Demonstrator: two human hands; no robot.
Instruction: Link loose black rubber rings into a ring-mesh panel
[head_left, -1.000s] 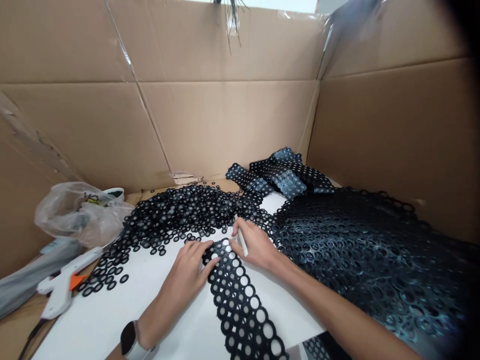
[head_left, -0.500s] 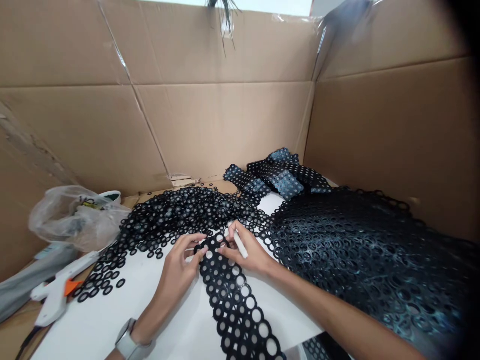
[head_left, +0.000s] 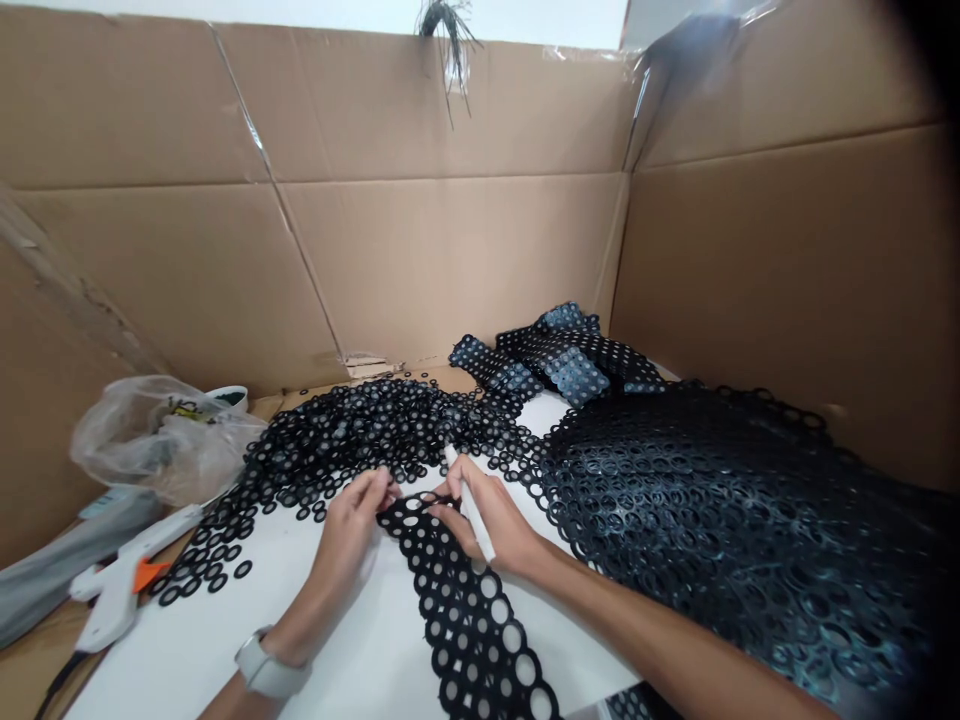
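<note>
A long black strip of joined rings point(head_left: 469, 615) lies on a white board point(head_left: 225, 640) in front of me. My left hand point(head_left: 346, 530) pinches the strip's far end from the left, fingers curled closed. My right hand point(head_left: 487, 515) grips the same end from the right and also holds a white stick point(head_left: 469, 500) between its fingers. A heap of loose black rings point(head_left: 352, 435) lies just beyond both hands.
A large black ring mesh point(head_left: 712, 500) covers the right side. Folded mesh pieces point(head_left: 559, 355) lie at the back. A white and orange glue gun point(head_left: 120, 590) and a clear plastic bag point(head_left: 161, 435) sit at the left. Cardboard walls point(head_left: 450, 250) enclose the area.
Both hands have lifted and drawn the strip's far end up; my left hand went from lying flat on the strip to pinching its end. The camera tilted slightly.
</note>
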